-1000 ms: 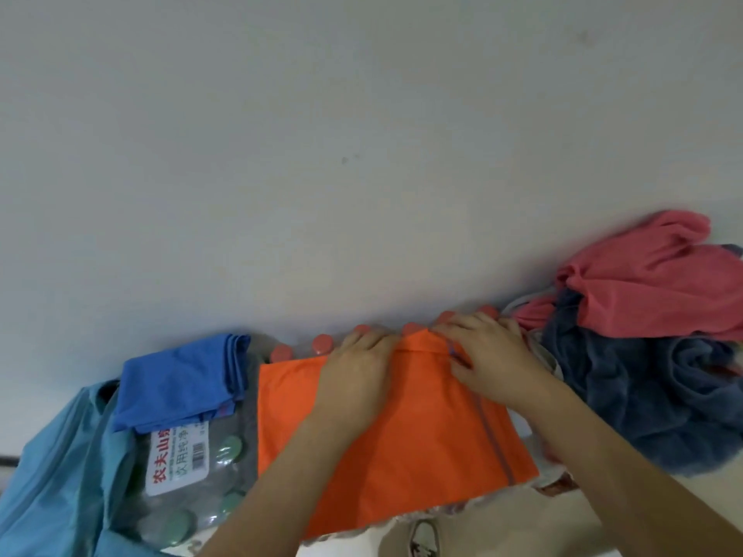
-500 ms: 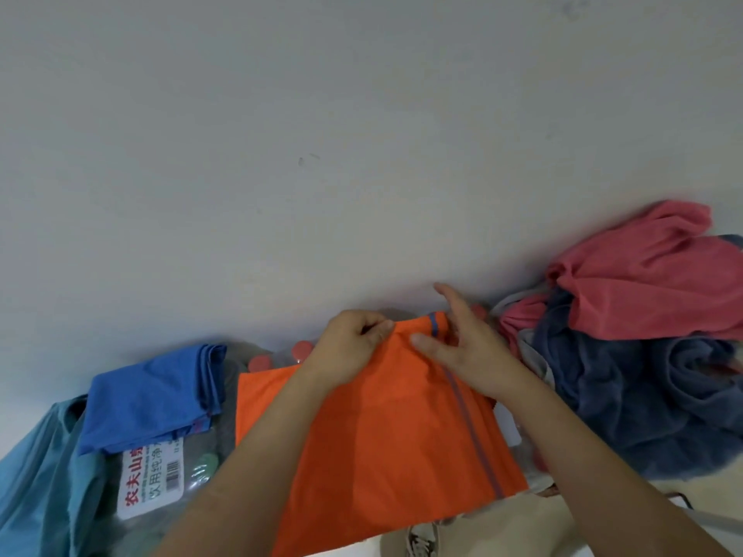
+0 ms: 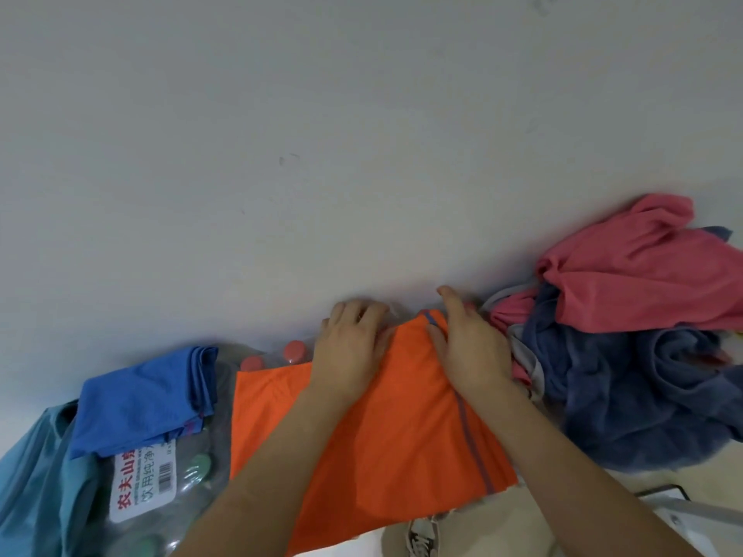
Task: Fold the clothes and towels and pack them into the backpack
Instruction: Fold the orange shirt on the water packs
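An orange garment (image 3: 386,448) with a grey-blue side stripe lies spread flat over a pack of water bottles. My left hand (image 3: 349,347) rests palm down on its far left part, fingers apart. At the far edge by the stripe, my right hand (image 3: 470,347) presses flat on the cloth. A folded blue cloth (image 3: 140,400) sits on the bottle pack at the left. A light blue bag or backpack fabric (image 3: 32,476) shows at the lower left corner.
A heap of unfolded laundry lies at the right: a pink garment (image 3: 643,271) on top of a dark blue towel (image 3: 643,400). The shrink-wrapped bottle pack (image 3: 148,484) has red caps (image 3: 294,349). A plain wall fills the upper view. A shoe (image 3: 418,536) shows at the bottom.
Both hands went from pinching the orange garment's far edge to lying flat on it. The left hand shifted slightly left; the view drifted a little.
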Motion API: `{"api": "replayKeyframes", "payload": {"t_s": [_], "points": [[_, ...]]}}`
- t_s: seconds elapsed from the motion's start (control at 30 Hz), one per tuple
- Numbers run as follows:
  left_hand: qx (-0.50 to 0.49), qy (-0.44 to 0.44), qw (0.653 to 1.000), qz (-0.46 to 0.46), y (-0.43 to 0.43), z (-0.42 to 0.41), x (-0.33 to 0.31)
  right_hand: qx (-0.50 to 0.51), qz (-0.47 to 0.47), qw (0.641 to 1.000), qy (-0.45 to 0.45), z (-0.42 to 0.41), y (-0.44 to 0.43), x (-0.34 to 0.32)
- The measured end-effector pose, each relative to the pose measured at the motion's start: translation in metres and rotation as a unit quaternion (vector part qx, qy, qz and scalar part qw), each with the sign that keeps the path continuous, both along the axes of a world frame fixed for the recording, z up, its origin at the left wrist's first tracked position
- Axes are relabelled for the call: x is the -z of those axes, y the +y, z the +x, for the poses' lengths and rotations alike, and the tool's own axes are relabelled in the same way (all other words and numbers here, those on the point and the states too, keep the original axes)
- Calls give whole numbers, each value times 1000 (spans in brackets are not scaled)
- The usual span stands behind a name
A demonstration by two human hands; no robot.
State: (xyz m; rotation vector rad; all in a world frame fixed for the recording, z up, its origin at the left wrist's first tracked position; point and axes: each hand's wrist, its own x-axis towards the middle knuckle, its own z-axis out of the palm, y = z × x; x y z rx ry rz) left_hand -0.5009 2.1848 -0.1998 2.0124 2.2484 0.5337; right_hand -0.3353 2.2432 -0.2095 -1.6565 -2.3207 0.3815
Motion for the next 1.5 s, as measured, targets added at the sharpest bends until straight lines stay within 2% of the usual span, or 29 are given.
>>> {"api": "replayKeyframes", "payload": {"t_s": [0.1, 0.17, 0.27, 0.3, 0.4, 0.6, 0.7, 0.83, 0.97, 1.13, 1.2, 1.33, 1.5], "points": [[65, 22, 997, 42, -23, 26, 0, 3, 48, 999, -8, 1, -1, 9], [104, 41, 994, -12, -47, 54, 7, -11, 54, 998, 41, 4, -4, 0], [96, 60, 990, -81, -71, 75, 21, -21, 56, 995, 84, 20, -22, -20], [90, 66, 990, -83, -73, 77, 25, -22, 38, 996, 84, 30, -32, -25], [83, 89, 989, -85, -68, 76, 25, -9, -95, 993, 74, 63, -75, -26], [133, 77, 986, -70, -84, 96, 15, 45, -121, 991, 22, 80, -129, -14], [169, 88, 978, -86, -102, 112, 22, 57, -154, 984, 65, 83, -125, -19], [151, 100, 979, -88, -101, 118, 26, 56, -221, 964, 133, 84, -119, -25], [164, 58, 983, -56, -108, 123, 36, 74, -276, 945, 157, 84, -114, -29], [135, -29, 990, -14, -103, 118, 23, 122, -366, 885, 259, 87, -91, -48], [119, -65, 991, 8, -108, 117, 16, 129, -383, 873, 272, 80, -78, -48], [112, -135, 984, 26, -121, 111, 10, 108, -304, 910, 259, 54, -47, -38], [99, -184, 978, 15, -136, 110, 10, 66, -282, 933, 211, 42, -23, -20]]}}
